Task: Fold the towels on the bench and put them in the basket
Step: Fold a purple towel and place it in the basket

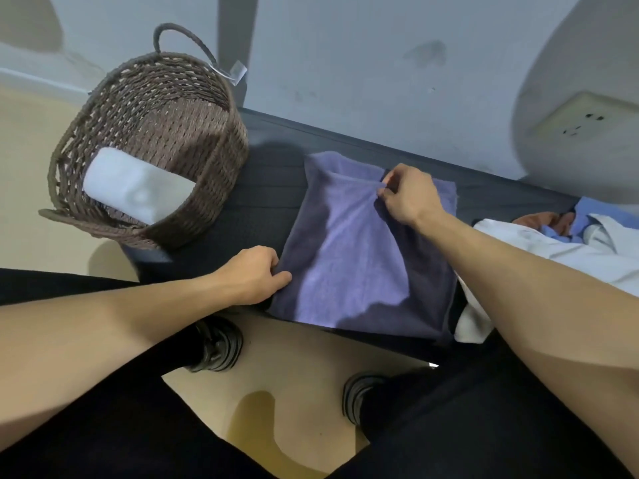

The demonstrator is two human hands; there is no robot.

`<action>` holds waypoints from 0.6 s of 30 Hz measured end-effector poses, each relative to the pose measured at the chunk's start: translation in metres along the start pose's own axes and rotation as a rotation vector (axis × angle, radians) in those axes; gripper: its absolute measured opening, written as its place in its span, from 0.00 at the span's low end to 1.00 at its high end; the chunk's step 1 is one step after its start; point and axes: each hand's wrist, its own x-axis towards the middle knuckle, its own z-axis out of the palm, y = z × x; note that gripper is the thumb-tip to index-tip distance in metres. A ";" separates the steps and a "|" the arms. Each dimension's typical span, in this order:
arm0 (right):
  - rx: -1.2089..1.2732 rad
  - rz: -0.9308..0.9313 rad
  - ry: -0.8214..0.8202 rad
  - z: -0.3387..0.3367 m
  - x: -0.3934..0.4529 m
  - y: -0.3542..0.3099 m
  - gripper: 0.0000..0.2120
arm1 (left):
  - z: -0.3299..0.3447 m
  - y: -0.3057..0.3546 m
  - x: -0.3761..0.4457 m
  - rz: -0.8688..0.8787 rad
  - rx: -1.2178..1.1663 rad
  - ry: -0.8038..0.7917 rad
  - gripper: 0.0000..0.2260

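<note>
Towel pile [567, 243] cropped at right edge

This looks like a plain room in a home, set up for laundry. A dark bench [262, 198] runs across the middle of the frame against a pale painted wall [345, 63] that is scuffed and stained, with a yellowed wall socket [584, 115] at the upper right. At the upper left a woven basket [207, 140] stands on the bench end, and at the right edge lies a heap of white and blue towels [570, 243]. The floor [20, 167] is a bare beige, seen at the left and bottom.
</note>
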 end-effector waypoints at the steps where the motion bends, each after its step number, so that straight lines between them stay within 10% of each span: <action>1: -0.075 0.014 -0.011 0.000 -0.001 -0.001 0.05 | -0.001 0.001 0.000 -0.015 -0.054 -0.002 0.11; 11: -0.107 -0.185 -0.113 0.022 0.035 -0.084 0.24 | -0.004 -0.010 -0.012 -0.035 -0.405 -0.167 0.08; 18: -0.166 -0.200 -0.209 0.032 0.072 -0.109 0.03 | -0.006 -0.022 -0.007 -0.014 -0.399 -0.176 0.10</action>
